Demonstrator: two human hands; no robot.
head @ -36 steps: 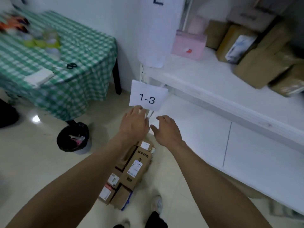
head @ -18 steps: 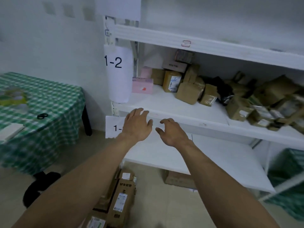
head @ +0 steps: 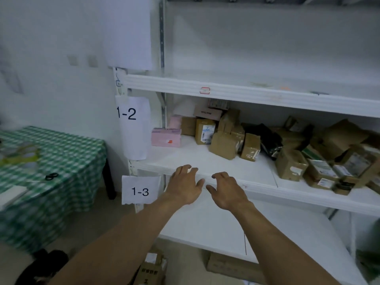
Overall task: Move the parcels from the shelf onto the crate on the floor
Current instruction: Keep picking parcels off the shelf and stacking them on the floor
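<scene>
Both hands are reaching out side by side toward the front edge of the shelf (head: 257, 183). The left hand (head: 185, 186) is lying wide, fingers spread and holding nothing, with its fingertips over the board's front lip; whether they are touching it I cannot tell. The right hand (head: 226, 191) is sitting just beside it, fingers loosely bent, also holding nothing.

The parcels (head: 224, 145) are lying further back on that same board, well apart from both hands: brown cardboard boxes crowding the middle and right, some leaning on each other. A pink box (head: 166, 137) is standing at the left end, and a black bag (head: 265, 138) is slumping among the brown ones. The strip of board between hands and parcels is showing bare white.

Paper labels reading 1-2 (head: 131, 124) and 1-3 (head: 140, 191) are hanging on the shelf's left post. Left of it, a table (head: 61, 153) in a green checked cloth is carrying a pair of scissors (head: 51, 176). Down on the floor, under the forearms, more cardboard boxes (head: 152, 270) are showing, and another box (head: 226, 266) is lying beneath the lowest board.
</scene>
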